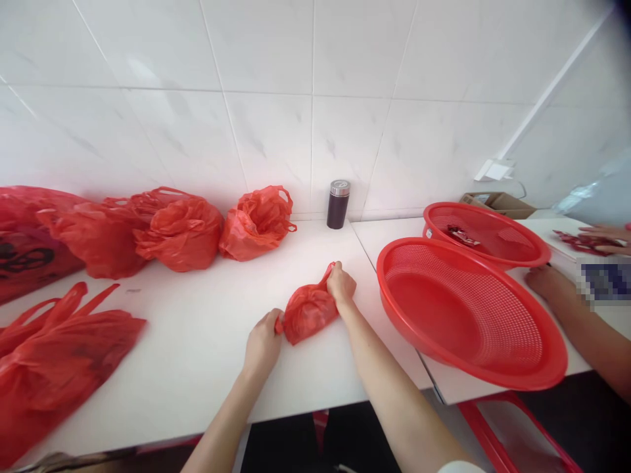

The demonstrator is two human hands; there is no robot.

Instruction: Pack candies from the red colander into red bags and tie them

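Note:
A small red plastic bag (310, 313) rests on the white table between my hands, bulging with contents I cannot make out. Closed round the gathered plastic at its left end is my left hand (265, 338). My right hand (341, 284) pinches the twisted top at the upper right, with a tip of plastic poking out above the fingers. The large red perforated basket (438, 315) stands a short way to the right of my right hand.
Several filled red bags, among them one (259, 223), line the wall; another bag (64, 368) lies front left. A dark tumbler (338, 205) stands near the wall. A second red basket (486, 233) holds small packets. At far right are a co-worker's arms (576, 315) and a cardboard box (500, 205).

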